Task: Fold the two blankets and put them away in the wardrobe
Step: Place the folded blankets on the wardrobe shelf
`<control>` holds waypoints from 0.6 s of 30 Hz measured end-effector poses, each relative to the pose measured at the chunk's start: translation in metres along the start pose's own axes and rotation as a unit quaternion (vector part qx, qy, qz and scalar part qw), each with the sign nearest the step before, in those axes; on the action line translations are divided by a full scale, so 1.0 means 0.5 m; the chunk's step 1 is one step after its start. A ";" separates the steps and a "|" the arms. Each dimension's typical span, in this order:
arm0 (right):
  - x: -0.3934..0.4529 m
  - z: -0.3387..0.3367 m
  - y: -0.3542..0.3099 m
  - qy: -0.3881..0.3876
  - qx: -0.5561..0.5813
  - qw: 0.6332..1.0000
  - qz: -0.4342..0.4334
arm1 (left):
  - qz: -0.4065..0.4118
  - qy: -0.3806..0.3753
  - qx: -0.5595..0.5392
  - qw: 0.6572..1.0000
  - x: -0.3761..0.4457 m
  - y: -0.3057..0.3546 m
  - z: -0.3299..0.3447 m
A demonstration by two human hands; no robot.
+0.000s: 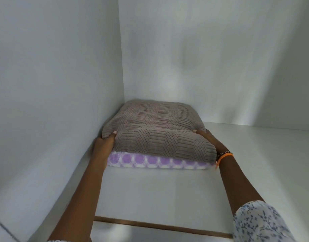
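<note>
A folded grey-brown textured blanket [155,130] lies on top of a folded purple-and-white dotted blanket [157,162]. Both sit on the white wardrobe shelf [150,193], pushed into its back left corner. My left hand [104,142] grips the grey blanket's left edge, with the thumb on top and the fingers tucked under. My right hand [209,138] grips its right edge, with the fingers curled around the fold. Only the front strip of the dotted blanket shows below the grey one.
The wardrobe's white left wall [54,102] stands close beside my left hand, and the back wall [202,58] rises just behind the stack. The shelf's right side [263,154] lies bare. The shelf's brown front edge [159,226] runs across below my forearms.
</note>
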State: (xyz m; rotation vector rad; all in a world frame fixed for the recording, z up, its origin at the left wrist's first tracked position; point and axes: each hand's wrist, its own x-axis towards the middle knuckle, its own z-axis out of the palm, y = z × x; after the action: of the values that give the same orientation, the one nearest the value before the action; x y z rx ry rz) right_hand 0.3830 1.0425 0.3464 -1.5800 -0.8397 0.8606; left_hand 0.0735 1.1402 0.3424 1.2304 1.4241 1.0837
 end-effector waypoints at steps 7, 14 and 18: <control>-0.155 -0.002 0.008 0.026 0.087 0.996 -0.014 | 0.038 -0.019 -0.023 0.999 -0.176 -0.059 -0.011; -0.413 0.025 0.049 0.026 0.053 0.995 -0.084 | 0.019 -0.124 -0.136 0.983 -0.435 -0.095 -0.029; -0.569 0.047 0.108 -0.027 0.021 0.997 -0.068 | 0.000 -0.159 -0.145 0.977 -0.579 -0.147 -0.052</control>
State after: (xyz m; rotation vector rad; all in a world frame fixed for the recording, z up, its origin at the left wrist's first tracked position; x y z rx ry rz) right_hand 0.2285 0.7981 0.3173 -1.4510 -0.9495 0.8216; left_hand 0.0536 0.8435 0.3032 1.1324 0.9847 1.0015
